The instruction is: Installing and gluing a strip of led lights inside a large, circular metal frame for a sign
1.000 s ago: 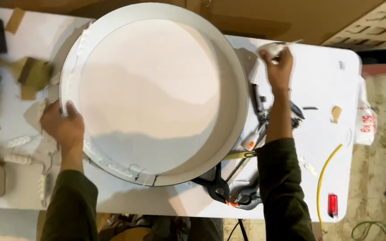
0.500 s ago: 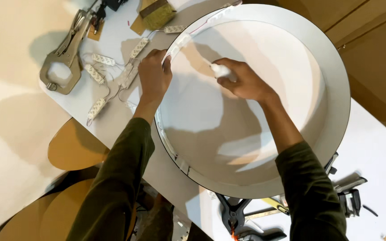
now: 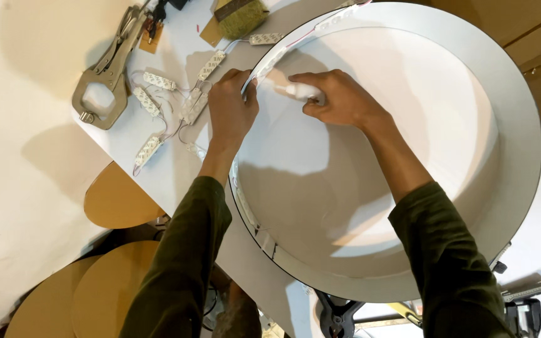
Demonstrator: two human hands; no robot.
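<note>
Looking straight down on a white table [image 3: 176, 169], and filling most of the view is a big round white shell [image 3: 471, 81], shallow, with a raised wall all around its rim. The left hand [image 3: 230, 112] sits right on the near-left rim, fingers curled over the edge and pinching the wall, so it is closed on the shell. The right hand [image 3: 336, 97] reaches inside the shell, fingers bent and pressing a small white module [image 3: 295, 91] against the inner wall, just beside the left fingertips; the grip is closed around that piece. Along the inside of the wall, lower left, a row of similar modules [image 3: 248, 216] follows the curve. Out on the table to the left, a loose string of wired white modules [image 3: 158, 112] lies spread in a loop, close to the left wrist. Further up-left rests a metal locking clamp [image 3: 104, 72], and at the top edge a brush [image 3: 242, 15]. Both sleeves are dark green. Clamps [image 3: 336, 313] show at the bottom under the shell's rim
</note>
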